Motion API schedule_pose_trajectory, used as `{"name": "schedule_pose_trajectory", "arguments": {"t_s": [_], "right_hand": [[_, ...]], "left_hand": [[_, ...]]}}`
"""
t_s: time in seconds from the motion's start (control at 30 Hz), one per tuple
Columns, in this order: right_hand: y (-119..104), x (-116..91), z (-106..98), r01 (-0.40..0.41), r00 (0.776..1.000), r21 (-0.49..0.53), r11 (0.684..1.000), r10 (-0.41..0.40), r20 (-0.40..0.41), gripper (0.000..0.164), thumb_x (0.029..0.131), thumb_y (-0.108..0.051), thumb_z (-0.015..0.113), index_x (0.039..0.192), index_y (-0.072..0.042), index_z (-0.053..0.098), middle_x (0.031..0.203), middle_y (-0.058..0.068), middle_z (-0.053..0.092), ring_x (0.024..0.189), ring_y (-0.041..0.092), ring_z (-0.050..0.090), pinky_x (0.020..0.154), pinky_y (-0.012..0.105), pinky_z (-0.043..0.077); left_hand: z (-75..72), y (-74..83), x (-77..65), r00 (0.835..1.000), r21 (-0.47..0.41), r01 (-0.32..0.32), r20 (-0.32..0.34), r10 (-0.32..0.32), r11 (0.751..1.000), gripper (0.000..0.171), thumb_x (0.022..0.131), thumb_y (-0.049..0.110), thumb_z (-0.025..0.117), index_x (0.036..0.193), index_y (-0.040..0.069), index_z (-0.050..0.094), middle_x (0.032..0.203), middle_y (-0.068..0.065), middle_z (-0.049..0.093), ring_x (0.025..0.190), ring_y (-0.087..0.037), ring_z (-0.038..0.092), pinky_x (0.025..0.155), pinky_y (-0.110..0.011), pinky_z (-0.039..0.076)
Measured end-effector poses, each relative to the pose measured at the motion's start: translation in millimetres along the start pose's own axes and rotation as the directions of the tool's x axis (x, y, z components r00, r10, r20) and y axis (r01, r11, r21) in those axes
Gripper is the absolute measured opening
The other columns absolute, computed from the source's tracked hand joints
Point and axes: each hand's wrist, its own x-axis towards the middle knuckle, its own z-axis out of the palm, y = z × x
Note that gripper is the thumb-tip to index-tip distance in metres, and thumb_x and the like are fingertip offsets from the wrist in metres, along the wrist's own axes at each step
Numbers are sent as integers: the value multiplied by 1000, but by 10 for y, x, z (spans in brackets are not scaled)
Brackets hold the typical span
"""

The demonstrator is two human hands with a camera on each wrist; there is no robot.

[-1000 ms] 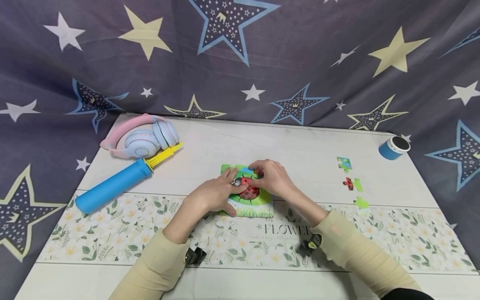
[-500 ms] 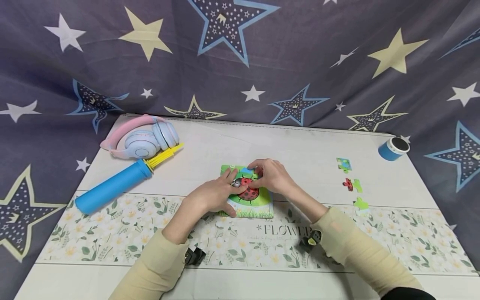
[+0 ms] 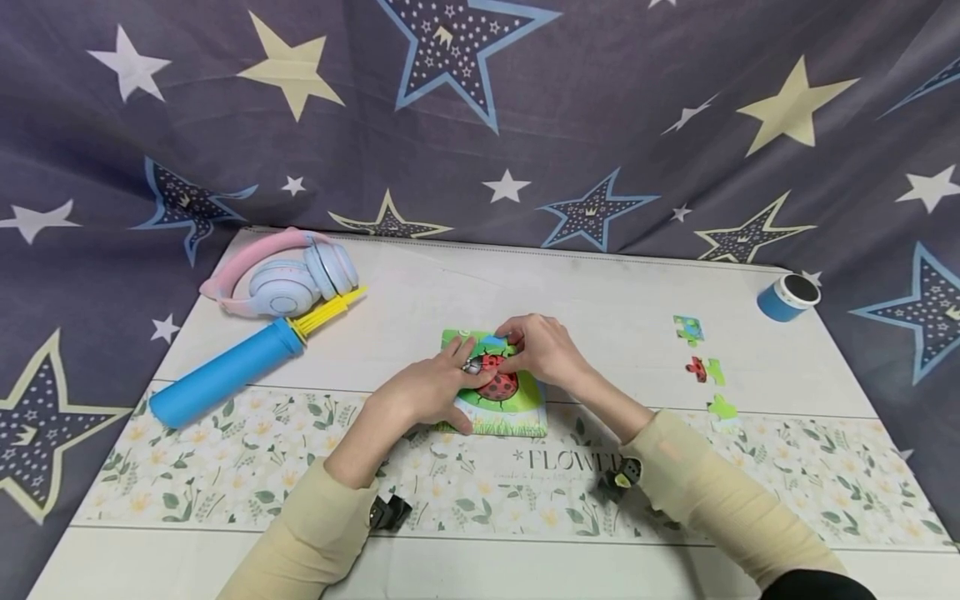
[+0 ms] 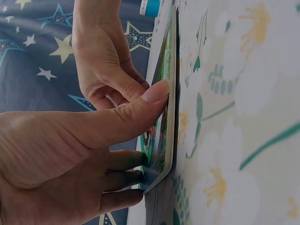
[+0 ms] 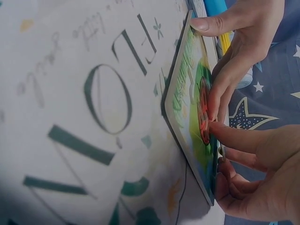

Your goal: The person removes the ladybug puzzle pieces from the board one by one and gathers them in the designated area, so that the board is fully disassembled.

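A ladybug jigsaw puzzle (image 3: 517,419) in a flat board lies on the table between both hands. My left hand (image 3: 423,390) rests over its left side, fingers straight and spread; in the left wrist view its thumb (image 4: 136,112) lies on the near edge of the board. The right hand (image 3: 551,354) is at the upper right of the picture, thumb and fingers pinching a small puzzle piece (image 5: 221,152), mostly hidden by the fingers. Beside those fingertips a blue patch (image 3: 491,342) shows at the top of the board.
Several loose puzzle pieces (image 3: 723,407) lie to the right. Pink and blue headphones (image 3: 283,283) and a blue hand pump (image 3: 228,372) with a yellow nozzle are at the left. A blue and white cylinder (image 3: 783,297) stands back right, before a starry curtain (image 3: 450,158).
The right hand has shifted very slightly upward at the top right of the puzzle. The left hand and the loose pieces stay where they were.
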Motion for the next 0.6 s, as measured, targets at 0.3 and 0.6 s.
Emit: {"name": "schedule_pose_trajectory", "arguments": {"t_s": [0.3, 0.6], "right_hand": [[31, -8, 14, -13, 1000, 26, 1000, 13, -8, 43, 80, -20, 90, 118, -7, 76, 106, 11, 76, 101, 26, 68, 92, 44, 55], [45, -18, 13, -30, 999, 51, 998, 31, -11, 43, 80, -21, 90, 119, -8, 76, 107, 10, 73, 98, 23, 68, 88, 41, 56]], "left_hand": [[-3, 2, -3, 1000, -5, -5, -1, 5, 1000, 82, 87, 38, 81, 157, 22, 43, 174, -18, 3, 162, -39, 7, 115, -59, 44], [-9, 1, -1, 1000, -7, 0, 1, 0, 1000, 82, 86, 38, 81, 157, 23, 43, 174, -17, 2, 162, -39, 5, 114, -59, 44]]}}
